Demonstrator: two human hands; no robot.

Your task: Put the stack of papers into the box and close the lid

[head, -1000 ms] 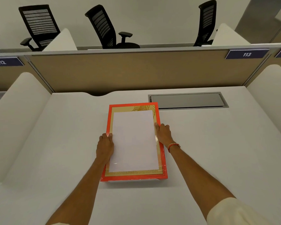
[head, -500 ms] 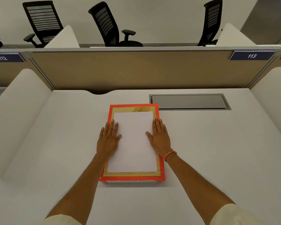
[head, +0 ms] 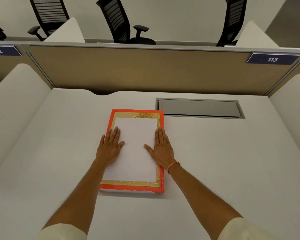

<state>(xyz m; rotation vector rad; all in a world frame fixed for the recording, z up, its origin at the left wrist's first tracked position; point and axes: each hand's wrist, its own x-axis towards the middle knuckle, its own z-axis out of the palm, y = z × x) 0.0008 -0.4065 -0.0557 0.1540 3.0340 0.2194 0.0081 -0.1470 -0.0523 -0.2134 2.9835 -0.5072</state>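
On the white tabletop (head: 215,161) lies a flat box (head: 161,177) with an orange border and a gold frame inside it. It sits a little left of the middle, with its long side pointing away from the person. The stack of papers (head: 135,148) lies on the box, inside the gold frame, and the gold shows on all four sides of it. I cannot tell from here if the papers are on a closed lid or already down in an open tray. No separate lid is visible anywhere.

The left hand (head: 109,149) lies flat, palm down, on the left edge of the papers. Its fingers are straight and close together, the thumb is spread toward the middle, and the outer fingers reach over the gold and orange border. The right hand (head: 162,148) does the same on the right edge. Both hands are fully flat and press down; neither one holds anything.

I think the stack is light and it bends easily. The sheets are smooth, so they can slide on each other and fan out if somebody pushes from one side only. It seems better to take the stack at the two long edges, with fingers below and thumbs above, and to keep it level. The box looks stiff and shallow, maybe cardboard, and the glossy border may be slippery. To take hold of it, the side walls look like the safest place.
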